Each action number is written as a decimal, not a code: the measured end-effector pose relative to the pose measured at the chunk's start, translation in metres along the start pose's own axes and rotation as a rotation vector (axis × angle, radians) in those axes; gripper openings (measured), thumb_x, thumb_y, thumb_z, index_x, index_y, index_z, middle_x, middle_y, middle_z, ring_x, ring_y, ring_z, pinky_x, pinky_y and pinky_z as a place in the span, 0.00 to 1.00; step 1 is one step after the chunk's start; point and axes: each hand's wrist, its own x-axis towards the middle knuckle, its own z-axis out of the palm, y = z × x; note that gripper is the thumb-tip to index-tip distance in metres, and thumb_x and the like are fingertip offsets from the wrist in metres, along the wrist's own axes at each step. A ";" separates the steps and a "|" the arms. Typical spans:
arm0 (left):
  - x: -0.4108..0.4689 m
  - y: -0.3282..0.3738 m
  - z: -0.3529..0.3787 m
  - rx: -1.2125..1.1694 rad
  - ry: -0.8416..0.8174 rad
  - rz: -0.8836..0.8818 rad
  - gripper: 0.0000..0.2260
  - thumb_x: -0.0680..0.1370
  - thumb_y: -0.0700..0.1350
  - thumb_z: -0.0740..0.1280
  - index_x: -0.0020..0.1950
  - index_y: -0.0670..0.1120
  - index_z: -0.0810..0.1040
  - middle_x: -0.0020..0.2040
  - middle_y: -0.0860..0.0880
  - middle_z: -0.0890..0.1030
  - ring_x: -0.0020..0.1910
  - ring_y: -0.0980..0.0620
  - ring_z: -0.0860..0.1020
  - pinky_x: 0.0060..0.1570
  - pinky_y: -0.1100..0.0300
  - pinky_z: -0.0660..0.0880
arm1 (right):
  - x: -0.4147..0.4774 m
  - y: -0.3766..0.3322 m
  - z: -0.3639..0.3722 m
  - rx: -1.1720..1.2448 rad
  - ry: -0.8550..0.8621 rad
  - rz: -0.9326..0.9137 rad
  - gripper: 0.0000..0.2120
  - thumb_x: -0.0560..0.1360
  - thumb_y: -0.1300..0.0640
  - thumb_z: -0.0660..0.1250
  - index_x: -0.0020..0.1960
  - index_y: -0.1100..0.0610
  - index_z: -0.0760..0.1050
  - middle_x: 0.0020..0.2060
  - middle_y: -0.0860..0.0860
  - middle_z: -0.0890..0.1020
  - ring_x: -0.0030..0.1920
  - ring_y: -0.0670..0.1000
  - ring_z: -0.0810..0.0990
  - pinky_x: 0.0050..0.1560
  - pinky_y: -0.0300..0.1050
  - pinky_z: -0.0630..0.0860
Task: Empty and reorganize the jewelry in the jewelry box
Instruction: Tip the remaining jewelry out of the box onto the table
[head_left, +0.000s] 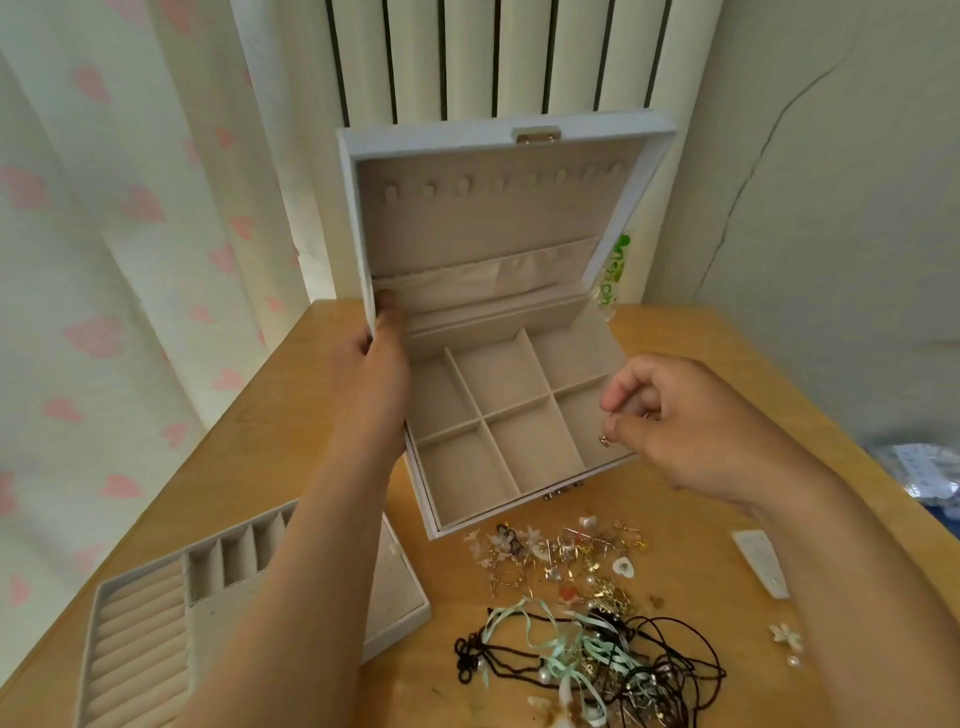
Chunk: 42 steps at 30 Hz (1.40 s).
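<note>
Head view – notes for you. Your left forearm covers the near-left corner of the jewelry box and crosses the lifted-out tray, which the frame's lower-left edge also cuts off. The tangle of cords and ribbon runs off the bottom edge. A green-lettered packet is half hidden behind the lid; its lettering is unreadable.

Your right hand pinches a small gold piece between thumb and forefinger over the box's front-right compartment – too small to identify. Your left hand grips the lid's left edge, thumb on the lining.

The box sits mid-desk, white outside, beige-lined, split by dividers into compartments. Its lid stands upright, with a row of hooks and a gathered pocket. Loose jewelry lies just in front of the box.
</note>
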 end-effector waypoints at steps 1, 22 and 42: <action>0.000 -0.001 -0.001 -0.024 0.018 -0.031 0.20 0.80 0.64 0.60 0.40 0.49 0.68 0.34 0.51 0.66 0.34 0.53 0.66 0.38 0.55 0.65 | -0.003 0.005 -0.002 -0.031 -0.036 -0.006 0.06 0.76 0.60 0.71 0.45 0.50 0.77 0.40 0.50 0.82 0.27 0.39 0.74 0.27 0.37 0.68; -0.005 0.000 0.000 -0.048 -0.134 -0.025 0.17 0.78 0.69 0.59 0.40 0.58 0.67 0.44 0.55 0.72 0.43 0.53 0.71 0.43 0.54 0.68 | 0.015 0.034 -0.033 0.221 0.301 -0.054 0.26 0.71 0.32 0.67 0.67 0.37 0.71 0.51 0.42 0.82 0.50 0.43 0.83 0.56 0.56 0.80; -0.009 0.008 0.019 0.003 -0.314 -0.032 0.12 0.79 0.64 0.62 0.49 0.57 0.74 0.46 0.62 0.74 0.44 0.64 0.72 0.43 0.66 0.69 | 0.016 0.029 -0.026 0.171 0.494 0.033 0.27 0.82 0.38 0.55 0.32 0.55 0.58 0.26 0.48 0.62 0.30 0.51 0.63 0.34 0.47 0.58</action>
